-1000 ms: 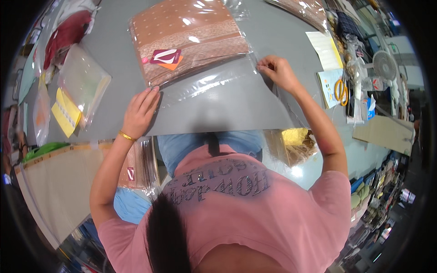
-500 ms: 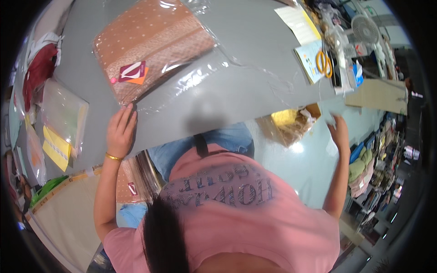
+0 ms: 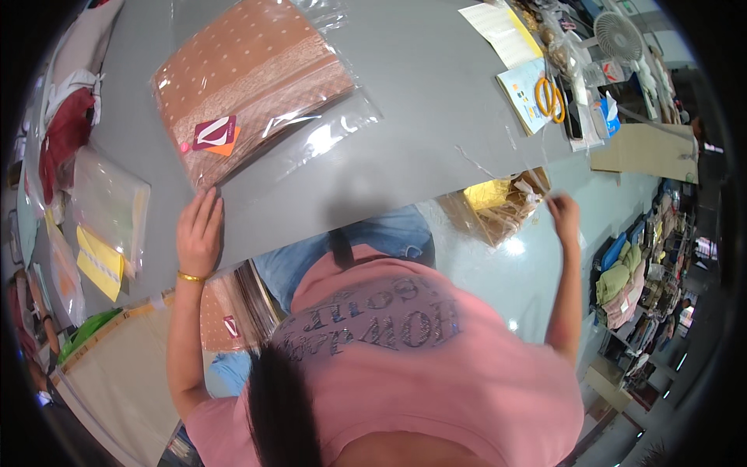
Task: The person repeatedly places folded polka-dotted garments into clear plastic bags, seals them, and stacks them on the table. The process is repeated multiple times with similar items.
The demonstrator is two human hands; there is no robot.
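Observation:
A folded brown cloth with pale dots (image 3: pixel 249 70) lies in a clear plastic bag on the grey table, a maroon label (image 3: pixel 215 133) and an orange tag at its near left corner. My left hand (image 3: pixel 199 233) rests flat on the tabletop with fingers stretched out, their tips at that corner of the bag. Past the table's right front edge, my right hand (image 3: pixel 566 218) is raised over the floor, fingers closed. A thin clear plastic strip (image 3: pixel 538 180) runs up from its fingertips toward the table edge.
Below the table edge stands an open cardboard box (image 3: pixel 498 214) with yellow and clear scraps. Orange-handled scissors (image 3: pixel 549 101) lie on a booklet at the right. Clear plastic bags (image 3: pixel 113 202) are at the left. Another packed brown cloth (image 3: pixel 222 311) sits below my left wrist.
My right hand has moved slightly left, and its fingers have come together at the clear strip. The left hand still lies at the bag's corner.

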